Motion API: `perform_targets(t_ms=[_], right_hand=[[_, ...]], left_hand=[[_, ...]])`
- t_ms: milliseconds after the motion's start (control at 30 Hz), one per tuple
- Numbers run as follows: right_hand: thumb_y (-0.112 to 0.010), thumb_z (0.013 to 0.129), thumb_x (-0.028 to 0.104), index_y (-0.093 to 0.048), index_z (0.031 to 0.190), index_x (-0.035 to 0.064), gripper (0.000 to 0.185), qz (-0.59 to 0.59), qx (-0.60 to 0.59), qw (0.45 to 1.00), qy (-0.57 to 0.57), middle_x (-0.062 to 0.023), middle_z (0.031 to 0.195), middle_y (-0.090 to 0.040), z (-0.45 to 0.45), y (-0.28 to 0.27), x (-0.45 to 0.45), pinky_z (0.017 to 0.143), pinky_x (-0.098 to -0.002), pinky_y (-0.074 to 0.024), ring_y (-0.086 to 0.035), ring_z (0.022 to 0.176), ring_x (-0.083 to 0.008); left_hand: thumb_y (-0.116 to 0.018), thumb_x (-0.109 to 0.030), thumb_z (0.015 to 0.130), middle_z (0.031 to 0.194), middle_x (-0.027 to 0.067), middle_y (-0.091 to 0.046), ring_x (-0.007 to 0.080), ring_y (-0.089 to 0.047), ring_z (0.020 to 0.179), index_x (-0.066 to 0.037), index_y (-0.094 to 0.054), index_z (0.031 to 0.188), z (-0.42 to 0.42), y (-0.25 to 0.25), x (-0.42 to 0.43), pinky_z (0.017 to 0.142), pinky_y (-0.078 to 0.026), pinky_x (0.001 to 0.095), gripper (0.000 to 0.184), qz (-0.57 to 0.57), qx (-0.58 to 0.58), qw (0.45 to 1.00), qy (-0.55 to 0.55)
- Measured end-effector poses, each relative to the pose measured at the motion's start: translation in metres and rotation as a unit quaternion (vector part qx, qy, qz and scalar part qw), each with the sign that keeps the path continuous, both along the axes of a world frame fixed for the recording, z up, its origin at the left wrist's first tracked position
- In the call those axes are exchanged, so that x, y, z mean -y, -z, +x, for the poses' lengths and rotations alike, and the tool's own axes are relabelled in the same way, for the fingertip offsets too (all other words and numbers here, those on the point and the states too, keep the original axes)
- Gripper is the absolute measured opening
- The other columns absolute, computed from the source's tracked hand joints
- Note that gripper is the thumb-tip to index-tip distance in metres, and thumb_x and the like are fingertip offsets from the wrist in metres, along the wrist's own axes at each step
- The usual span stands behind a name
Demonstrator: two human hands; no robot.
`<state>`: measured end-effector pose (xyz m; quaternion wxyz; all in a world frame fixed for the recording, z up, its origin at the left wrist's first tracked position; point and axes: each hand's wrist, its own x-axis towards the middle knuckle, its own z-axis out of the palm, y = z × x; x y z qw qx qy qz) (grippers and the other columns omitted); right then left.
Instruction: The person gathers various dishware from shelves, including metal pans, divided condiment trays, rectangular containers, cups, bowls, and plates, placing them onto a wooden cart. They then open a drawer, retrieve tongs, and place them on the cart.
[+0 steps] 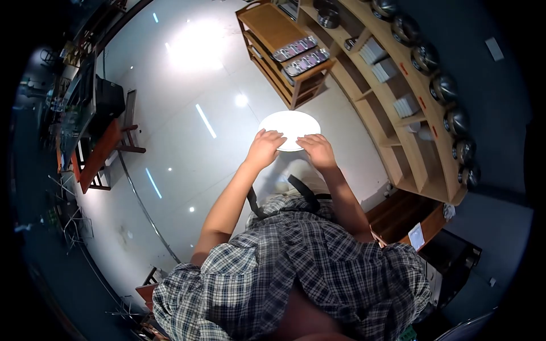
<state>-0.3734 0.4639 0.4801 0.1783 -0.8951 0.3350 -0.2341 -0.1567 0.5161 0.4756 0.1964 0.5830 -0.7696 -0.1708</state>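
A white oval plate (291,122) is held in front of my body, above the pale floor. My left hand (266,146) grips its near left edge, with the fingers lying over the top surface. At the near right edge my right hand (318,149) holds it in the same way. The undersides of both hands and the thumbs are hidden. Nothing lies on the plate.
Beyond the plate stands a wooden cart (273,28) with metal trays (307,61) at its near end. A wooden shelf unit (418,149) with white dishes and metal pots curves along the right. Reddish wooden furniture (102,156) stands at the left.
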Motion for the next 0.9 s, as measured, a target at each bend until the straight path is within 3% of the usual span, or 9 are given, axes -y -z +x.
perform_targets(t_ms=[133, 267, 367, 533, 633, 767, 900], right_hand=[[-0.054, 0.079, 0.008, -0.069, 0.098, 0.0090, 0.024, -0.028, 0.004, 0.999, -0.032, -0.0064, 0.103, -0.068, 0.036, 0.005, 0.037, 0.089, -0.0376, -0.0453, -0.062, 0.098, -0.0228], [-0.054, 0.080, 0.009, -0.069, 0.099, 0.0103, 0.025, 0.025, 0.045, 0.999, -0.003, -0.0059, 0.103, -0.068, 0.119, 0.054, 0.097, 0.088, -0.0378, -0.0458, -0.062, 0.099, -0.0225], [-0.053, 0.081, 0.009, -0.067, 0.098, 0.0115, 0.022, 0.058, -0.036, 0.998, -0.017, -0.0043, 0.101, -0.068, 0.156, 0.083, 0.142, 0.088, -0.0382, -0.0459, -0.061, 0.099, -0.0229], [-0.052, 0.082, 0.011, -0.065, 0.103, 0.0111, 0.025, 0.090, -0.073, 0.993, -0.018, -0.0047, 0.109, -0.064, 0.235, 0.047, 0.228, 0.091, -0.0383, -0.0433, -0.057, 0.106, -0.0230], [-0.053, 0.082, 0.011, -0.065, 0.104, 0.0115, 0.025, 0.006, -0.038, 0.999, -0.004, -0.0048, 0.107, -0.064, 0.272, 0.042, 0.251, 0.093, -0.0383, -0.0428, -0.058, 0.106, -0.0232], [-0.054, 0.082, 0.012, -0.065, 0.101, 0.0109, 0.023, 0.021, -0.056, 0.998, -0.001, -0.0060, 0.107, -0.064, 0.316, 0.048, 0.282, 0.093, -0.0376, -0.0436, -0.058, 0.105, -0.0250], [-0.056, 0.080, 0.013, -0.065, 0.100, 0.0091, 0.023, 0.052, -0.011, 0.996, 0.077, -0.0065, 0.105, -0.065, 0.354, 0.076, 0.287, 0.090, -0.0362, -0.0455, -0.060, 0.102, -0.0256]], left_hand=[[-0.062, -0.001, 0.072, 0.119, 0.0048, -0.062, 0.0251, -0.055, 0.114, -0.016, -0.062, 0.117, 0.030, 0.014, 0.031, 0.103, -0.036, 0.0495, 0.047, 0.001, 0.032, 0.999, 0.008], [-0.051, -0.004, 0.081, 0.122, 0.0044, -0.061, 0.0214, -0.055, 0.115, -0.017, -0.062, 0.117, 0.116, 0.028, 0.096, 0.103, -0.038, 0.0480, 0.040, 0.036, 0.045, 0.998, 0.030], [-0.051, -0.006, 0.082, 0.123, 0.0015, -0.061, 0.0212, -0.055, 0.116, -0.019, -0.062, 0.118, 0.158, 0.039, 0.147, 0.102, -0.038, 0.0473, 0.040, 0.059, 0.084, 0.992, 0.067], [-0.048, -0.015, 0.084, 0.124, 0.0000, -0.060, 0.0194, -0.053, 0.117, -0.019, -0.063, 0.116, 0.233, 0.030, 0.234, 0.104, -0.036, 0.0461, 0.036, 0.029, 0.094, 0.992, 0.072], [-0.053, -0.004, 0.080, 0.121, 0.0020, -0.062, 0.0229, -0.054, 0.116, -0.018, -0.063, 0.117, 0.267, 0.030, 0.263, 0.102, -0.037, 0.0464, 0.041, 0.001, 0.067, 0.996, 0.059], [-0.054, -0.005, 0.080, 0.122, 0.0019, -0.060, 0.0223, -0.053, 0.116, -0.017, -0.063, 0.118, 0.311, 0.043, 0.316, 0.103, -0.035, 0.0464, 0.041, 0.027, 0.075, 0.990, 0.116], [-0.049, -0.010, 0.084, 0.124, 0.0011, -0.059, 0.0215, -0.052, 0.117, -0.018, -0.063, 0.116, 0.344, 0.063, 0.360, 0.103, -0.034, 0.0470, 0.035, 0.055, 0.077, 0.973, 0.209]])
